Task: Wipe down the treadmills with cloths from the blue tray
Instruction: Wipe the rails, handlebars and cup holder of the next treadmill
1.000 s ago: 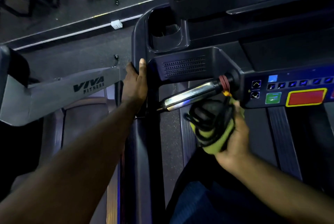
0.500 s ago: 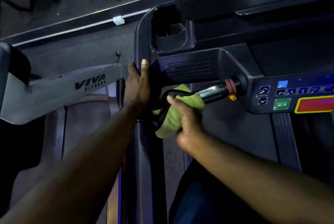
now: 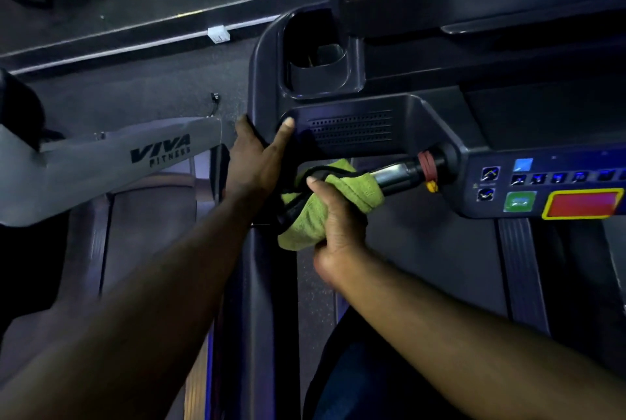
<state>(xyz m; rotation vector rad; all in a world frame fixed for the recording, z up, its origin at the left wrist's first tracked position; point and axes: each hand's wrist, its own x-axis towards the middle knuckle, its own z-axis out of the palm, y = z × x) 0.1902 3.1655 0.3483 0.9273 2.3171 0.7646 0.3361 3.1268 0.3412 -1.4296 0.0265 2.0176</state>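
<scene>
I stand on a dark treadmill (image 3: 355, 135) and look down at its console. My right hand (image 3: 335, 216) grips a green cloth (image 3: 352, 189) wrapped round the chrome pulse-grip bar (image 3: 394, 176) that sticks out left of the button panel (image 3: 542, 186). A black cord (image 3: 301, 203) runs over the cloth under my thumb. My left hand (image 3: 257, 159) holds the treadmill's left side rail, thumb lying on the console corner. The blue tray is out of view.
A cup holder (image 3: 318, 64) is sunk into the console above my left hand. A grey VIVA FITNESS machine arm (image 3: 135, 155) reaches in from the left. A red band (image 3: 427, 164) rings the bar's base. The belt (image 3: 423, 267) lies below.
My right hand carried the cloth from below the bar's base up and left onto the bar, then slid a little back toward the console. My left hand stayed on the rail.
</scene>
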